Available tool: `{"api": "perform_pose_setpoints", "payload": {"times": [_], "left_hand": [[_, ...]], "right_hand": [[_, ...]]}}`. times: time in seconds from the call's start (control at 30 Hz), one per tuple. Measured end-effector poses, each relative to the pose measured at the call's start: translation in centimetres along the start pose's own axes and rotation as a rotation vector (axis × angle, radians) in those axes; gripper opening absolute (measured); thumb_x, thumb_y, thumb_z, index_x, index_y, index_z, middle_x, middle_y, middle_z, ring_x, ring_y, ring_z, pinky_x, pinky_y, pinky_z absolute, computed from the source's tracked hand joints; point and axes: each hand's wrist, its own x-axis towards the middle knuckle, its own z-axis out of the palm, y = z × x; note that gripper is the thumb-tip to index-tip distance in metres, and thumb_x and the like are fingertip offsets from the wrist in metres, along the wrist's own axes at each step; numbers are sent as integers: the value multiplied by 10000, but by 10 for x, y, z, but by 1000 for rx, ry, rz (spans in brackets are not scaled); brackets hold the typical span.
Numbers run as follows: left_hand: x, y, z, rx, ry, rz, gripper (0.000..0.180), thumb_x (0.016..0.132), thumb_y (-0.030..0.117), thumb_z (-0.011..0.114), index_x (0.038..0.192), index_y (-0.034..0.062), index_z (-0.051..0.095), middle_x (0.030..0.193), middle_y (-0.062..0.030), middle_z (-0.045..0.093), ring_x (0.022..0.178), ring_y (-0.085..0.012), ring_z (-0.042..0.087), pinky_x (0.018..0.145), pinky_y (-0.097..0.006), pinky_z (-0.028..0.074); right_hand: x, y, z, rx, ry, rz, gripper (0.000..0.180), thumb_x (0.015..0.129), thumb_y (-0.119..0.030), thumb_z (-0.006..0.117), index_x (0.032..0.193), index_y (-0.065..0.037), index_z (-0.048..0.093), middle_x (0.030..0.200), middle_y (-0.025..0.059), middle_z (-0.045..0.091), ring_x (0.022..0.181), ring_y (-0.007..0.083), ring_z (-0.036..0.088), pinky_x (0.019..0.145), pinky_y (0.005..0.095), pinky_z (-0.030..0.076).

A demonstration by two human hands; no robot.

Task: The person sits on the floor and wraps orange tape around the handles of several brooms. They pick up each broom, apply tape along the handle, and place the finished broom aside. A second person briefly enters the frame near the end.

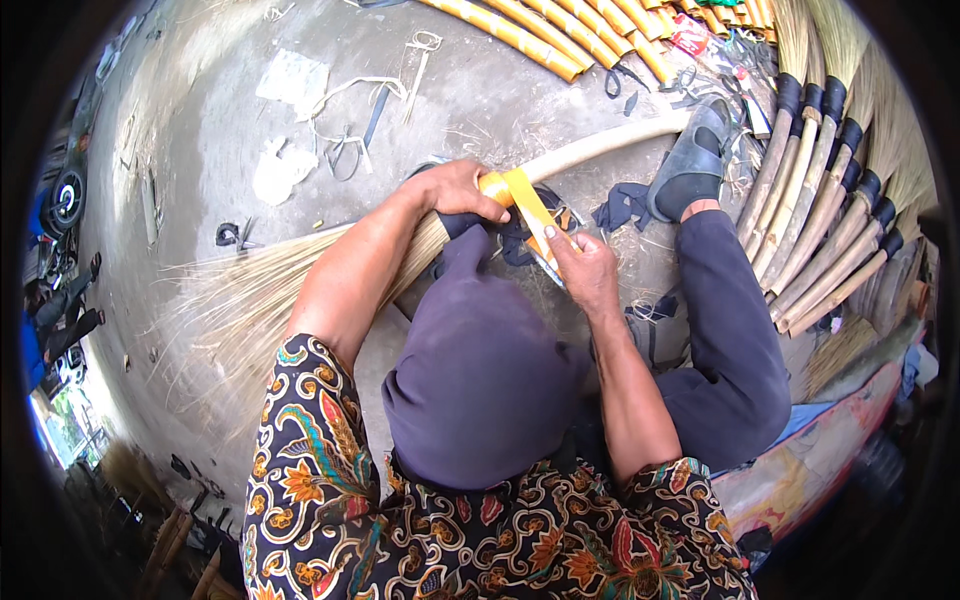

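A straw broom lies slantwise across my lap, its pale handle (600, 148) reaching toward my right foot and its bristles (260, 285) fanning out to the left. My left hand (452, 190) is closed round the broom's neck, next to a black binding (462, 222). Yellow strip (528, 200) circles the handle just beyond that hand, and a length of it runs taut down to my right hand (585, 268). Thumb and fingers of the right hand pinch the strip's free part. A sandal (695, 155) on my right foot sits by the handle's far end.
Several brooms with black-bound necks (835, 100) lie side by side at the right. Yellow-wrapped handles (520, 40) are stacked at the top. Plastic scraps (283, 172), strips and dark cloth bits (625, 205) litter the grey floor (220, 120). A wheel (67, 197) shows at the left edge.
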Motion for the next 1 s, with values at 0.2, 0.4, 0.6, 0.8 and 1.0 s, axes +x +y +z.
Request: {"api": "perform_pose_setpoints", "payload": {"times": [0.2,0.4,0.6,0.8,1.0], "left_hand": [[-17,17,37,127,372,-59,977,829,489,872,1564,-26,489,1312,-252,722,1168,-384,724,1004,-432,561],[-19,7,51,318,515,67,764,842,478,882,1319,-21,555,1271,-268,656,1130,-426,704,934,-519,580],[-10,7,57,440,525,23,705,856,427,880,1320,4,558,1153,-233,724,1076,-404,744,935,-525,597],[4,1,46,380,351,-92,705,854,452,862,1296,-18,576,1150,-293,745,1064,-471,745,935,-539,594],[2,14,19,264,136,-113,762,817,493,858,1300,-31,589,1171,-311,747,1095,-489,731,959,-520,576]], "right_hand": [[8,0,4,27,27,-94,562,934,-528,815,805,13,731,692,142,713,635,236,678,640,430,521],[20,-14,1,1,30,-91,559,927,-530,819,807,10,738,686,143,705,617,217,655,617,416,503],[22,-23,0,-42,32,-132,582,926,-547,812,812,19,739,708,158,719,637,247,676,633,424,518],[16,-9,1,19,-26,-64,583,908,-569,823,839,7,760,719,179,714,658,288,687,649,449,524],[18,15,6,-18,-10,-87,608,901,-587,813,800,6,726,715,195,707,661,328,684,658,471,521]]}}
